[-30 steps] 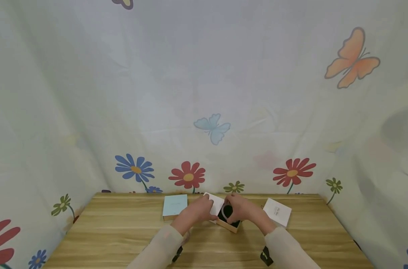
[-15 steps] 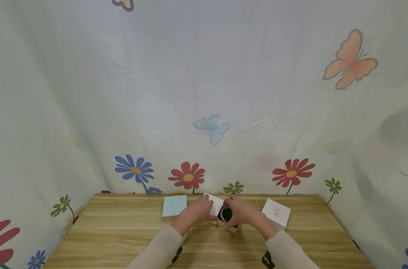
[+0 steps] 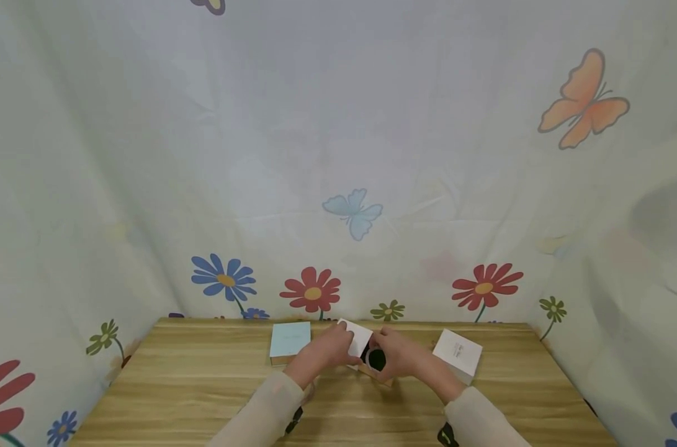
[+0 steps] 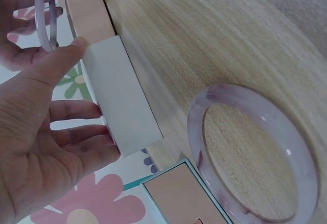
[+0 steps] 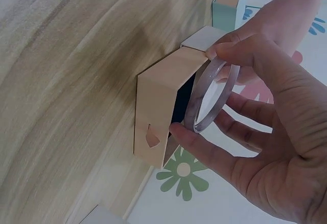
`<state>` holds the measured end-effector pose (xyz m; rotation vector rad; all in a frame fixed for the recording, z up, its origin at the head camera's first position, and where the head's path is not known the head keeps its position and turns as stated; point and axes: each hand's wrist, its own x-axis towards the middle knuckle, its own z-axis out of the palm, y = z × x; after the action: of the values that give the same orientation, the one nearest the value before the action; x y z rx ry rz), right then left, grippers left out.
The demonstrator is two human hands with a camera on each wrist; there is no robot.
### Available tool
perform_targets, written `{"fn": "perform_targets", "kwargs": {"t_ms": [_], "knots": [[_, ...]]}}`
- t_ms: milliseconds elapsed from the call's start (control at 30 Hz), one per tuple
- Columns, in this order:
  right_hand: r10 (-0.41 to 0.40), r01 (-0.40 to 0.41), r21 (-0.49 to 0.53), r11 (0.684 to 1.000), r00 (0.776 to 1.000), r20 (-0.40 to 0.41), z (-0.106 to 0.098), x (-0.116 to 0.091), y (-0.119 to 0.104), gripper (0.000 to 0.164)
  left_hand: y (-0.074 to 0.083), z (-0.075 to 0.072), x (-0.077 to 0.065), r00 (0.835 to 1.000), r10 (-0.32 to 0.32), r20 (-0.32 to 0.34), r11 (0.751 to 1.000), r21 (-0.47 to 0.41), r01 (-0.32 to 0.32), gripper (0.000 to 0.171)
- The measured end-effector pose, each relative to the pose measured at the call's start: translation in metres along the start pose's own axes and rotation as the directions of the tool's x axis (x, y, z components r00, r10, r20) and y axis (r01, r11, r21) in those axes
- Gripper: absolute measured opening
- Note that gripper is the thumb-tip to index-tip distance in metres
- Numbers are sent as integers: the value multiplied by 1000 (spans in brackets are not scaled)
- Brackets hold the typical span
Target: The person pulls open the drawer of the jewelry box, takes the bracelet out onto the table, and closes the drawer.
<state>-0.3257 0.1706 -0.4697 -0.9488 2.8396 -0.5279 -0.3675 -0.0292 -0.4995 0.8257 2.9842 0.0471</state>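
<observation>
backdrop (image 3: 293,124): hanging behind everything, showing printed flowers and butterflies.
table (image 3: 204,372): spreading wood-grained below the hands.
pale blue box (image 3: 290,339): lying near the table's far edge, left of the left hand.
resting bangle (image 4: 196,132): lying flat on the table near the left wrist, its purple-tinged ring mostly hiding behind the arm in the head view.
left hand (image 3: 331,347): gripping the white sleeve (image 4: 122,98), thumb pressing at one end and fingers curling against the other.
peach drawer (image 5: 156,83): extending from the sleeve toward the right hand, its dark inside facing up.
lifted bangle (image 5: 201,92): tilting at the drawer's mouth; whether it is touching the lining, one cannot tell.
right hand (image 3: 396,352): pinching the lifted bangle between thumb and fingertips.
white box (image 3: 458,352): resting on the table to the right, small print showing on top.
</observation>
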Motion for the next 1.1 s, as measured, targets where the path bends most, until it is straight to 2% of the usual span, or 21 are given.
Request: {"fn": "perform_targets", "kwargs": {"t_ms": [500,667,867,1100], "knots": [[66,-66,2,998,997,46,2,-2,-6,54,2,-1,-3,1000,4,18,1000,19,-4,56],[51,-52,12,999,996,66,4,-4,-5,52,0,0,-2,1000,-4,6,1000,19,4,56],[23,-21,-30,999,997,74,16,-8,-4,42,0,-1,-2,1000,0,13,999,32,0,57],[7,-6,-7,1000,994,105,15,-13,-13,46,0,1,-1,1000,13,-5,999,43,-13,54]]}}
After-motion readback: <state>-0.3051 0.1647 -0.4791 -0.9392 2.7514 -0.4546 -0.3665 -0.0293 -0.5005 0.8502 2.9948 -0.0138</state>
